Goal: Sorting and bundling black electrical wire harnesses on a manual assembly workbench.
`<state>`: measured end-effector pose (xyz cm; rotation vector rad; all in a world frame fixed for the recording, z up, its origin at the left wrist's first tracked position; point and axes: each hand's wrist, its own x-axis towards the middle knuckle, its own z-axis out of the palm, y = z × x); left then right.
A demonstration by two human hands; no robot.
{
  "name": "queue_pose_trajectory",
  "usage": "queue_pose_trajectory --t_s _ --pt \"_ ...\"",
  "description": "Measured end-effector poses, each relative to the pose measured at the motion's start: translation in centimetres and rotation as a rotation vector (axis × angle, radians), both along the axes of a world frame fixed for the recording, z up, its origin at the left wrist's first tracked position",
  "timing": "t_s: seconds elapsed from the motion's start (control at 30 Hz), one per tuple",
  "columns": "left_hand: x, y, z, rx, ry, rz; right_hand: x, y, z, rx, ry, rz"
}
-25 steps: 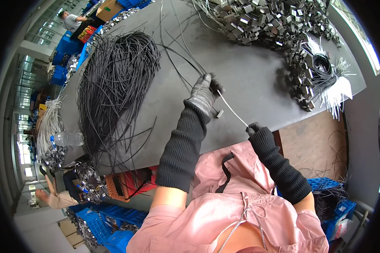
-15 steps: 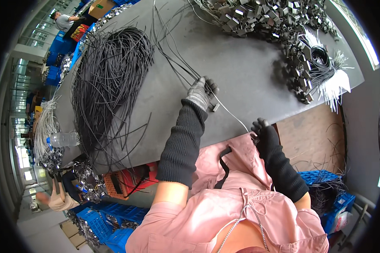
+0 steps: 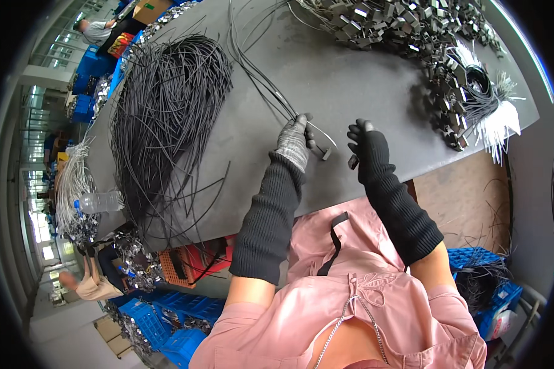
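My left hand (image 3: 293, 138), in a grey glove, is closed around several thin dark cables (image 3: 266, 87) above the grey table (image 3: 363, 92). The cables run from it toward the far edge. A pale, bare-looking cable end (image 3: 325, 133) curves out to the right of the fingers. Just below them a small metal block (image 3: 327, 153) hangs or lies at the hand. My right hand (image 3: 366, 138), also gloved, is a short way to the right, with curled fingers. A small dark metal piece (image 3: 353, 162) shows under its palm, seemingly held there; the grip is partly hidden.
A large bundle of black cables (image 3: 169, 117) lies on the left. Metal blocks (image 3: 400, 24) are heaped along the far right, beside a coiled cable bundle with white ends (image 3: 489, 101). A plastic bottle (image 3: 100, 202) is at the left edge. Blue crates (image 3: 143, 326) stand below; two people are farther left.
My right hand has moved up and left from the table's front edge toward my left hand. The pale cable end stretched toward it is now loose and curved. My left hand keeps its hold.
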<state>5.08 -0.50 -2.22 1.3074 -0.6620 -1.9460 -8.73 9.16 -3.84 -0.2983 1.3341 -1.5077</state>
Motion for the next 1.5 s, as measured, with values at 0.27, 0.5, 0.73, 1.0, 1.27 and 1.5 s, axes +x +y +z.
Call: queue_pose_trajectory --t_s 0.27,0.5,0.73,1.0,1.27,1.5 --pt "-1.0 0.8 -0.6 0.088 0.076 0.096 -0.2 5.5 1.7 0.159 0.571 0.605" --pt "-0.2 -2.9 0.2 0.121 0.101 0.221 -1.3 10.3 2.1 0.191 0.882 0.526" --pt "-1.5 -3.6 1.6 0.101 -0.041 -0.003 -1.3 8.9 1.8 0.158 0.936 0.453" --pt "-0.6 -5.0 1.1 0.019 -0.177 -0.138 -2.3 9.2 1.0 0.099 0.983 0.444" --pt "-1.4 -4.2 0.5 -0.009 -0.237 -0.106 -1.6 8.0 -0.4 0.310 0.809 0.329" --pt "-3.1 -0.4 0.1 0.006 -0.336 -0.200 -0.2 4.7 -0.8 0.101 1.316 0.395"
